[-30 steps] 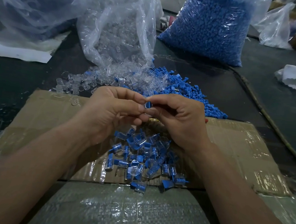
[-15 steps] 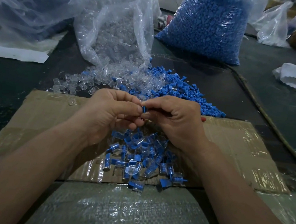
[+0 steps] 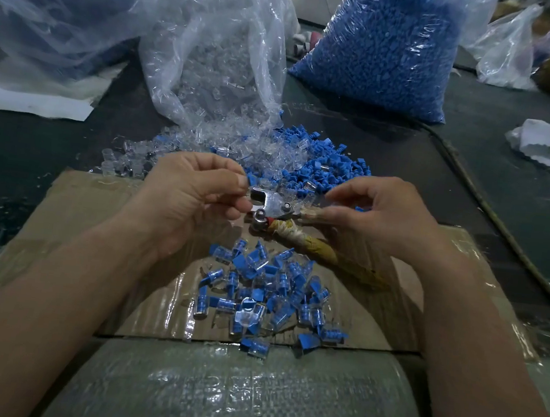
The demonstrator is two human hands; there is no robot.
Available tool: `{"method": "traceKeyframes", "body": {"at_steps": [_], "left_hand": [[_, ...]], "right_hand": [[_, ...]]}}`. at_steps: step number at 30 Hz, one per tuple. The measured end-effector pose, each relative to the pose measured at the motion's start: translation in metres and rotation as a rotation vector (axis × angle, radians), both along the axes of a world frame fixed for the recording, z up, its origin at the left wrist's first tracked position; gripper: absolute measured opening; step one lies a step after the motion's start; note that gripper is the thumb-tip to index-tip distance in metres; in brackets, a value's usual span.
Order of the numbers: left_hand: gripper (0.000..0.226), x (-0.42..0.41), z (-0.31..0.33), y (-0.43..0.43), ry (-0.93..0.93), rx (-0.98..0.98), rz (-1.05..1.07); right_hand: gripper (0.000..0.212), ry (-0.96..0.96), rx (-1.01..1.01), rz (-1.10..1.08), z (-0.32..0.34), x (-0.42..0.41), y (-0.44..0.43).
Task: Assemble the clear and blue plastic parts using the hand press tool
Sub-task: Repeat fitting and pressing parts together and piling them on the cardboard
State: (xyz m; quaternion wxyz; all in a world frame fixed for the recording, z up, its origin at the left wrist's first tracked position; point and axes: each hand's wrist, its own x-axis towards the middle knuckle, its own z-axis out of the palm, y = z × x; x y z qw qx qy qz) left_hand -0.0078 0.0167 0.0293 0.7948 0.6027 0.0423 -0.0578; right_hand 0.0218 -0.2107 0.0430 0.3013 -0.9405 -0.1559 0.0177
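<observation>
My left hand (image 3: 193, 196) pinches a small blue and clear part (image 3: 251, 180) right at the metal jaws of the hand press tool (image 3: 272, 206). My right hand (image 3: 381, 216) grips the tool's wrapped handles (image 3: 314, 243), fingers curled over the upper one. Below the hands a pile of joined blue-and-clear pieces (image 3: 268, 292) lies on the cardboard sheet (image 3: 80, 211). Beyond the hands are loose clear parts (image 3: 156, 158) and loose blue parts (image 3: 325, 169).
An open clear bag of clear parts (image 3: 214, 66) stands at the back centre. A full bag of blue parts (image 3: 385, 46) stands to its right. More plastic bags lie far left (image 3: 49, 14) and far right (image 3: 508, 46). A bubble-wrapped surface (image 3: 230, 394) fills the near edge.
Earlier both hands pressed a part together at the fingertips. Now they have separated: the press tool shows in my right hand, and my left hand brings the part to its jaws.
</observation>
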Motion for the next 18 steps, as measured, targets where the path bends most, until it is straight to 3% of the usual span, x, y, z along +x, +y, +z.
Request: {"method": "traceKeyframes", "body": {"at_steps": [3,5,9,12,18], "left_hand": [[0.015,0.001,-0.002,0.002,-0.004,-0.003,0.014],[0.016,0.002,-0.003,0.003,-0.010,-0.005,0.021],[0.016,0.003,-0.004,0.003,-0.024,-0.012,0.024],[0.014,0.003,-0.005,0.003,-0.027,-0.008,0.017],[0.017,0.003,-0.005,0.003,-0.017,-0.006,0.007]], "right_hand": [[0.027,0.208,-0.069,0.055,0.003,0.000,-0.008],[0.047,0.316,-0.115,0.112,0.002,-0.001,-0.007],[0.083,0.305,-0.233,0.150,-0.001,-0.001,-0.004],[0.081,0.268,-0.250,0.145,0.000,-0.002,-0.001],[0.054,0.099,-0.334,0.075,-0.002,-0.004,0.010]]}}
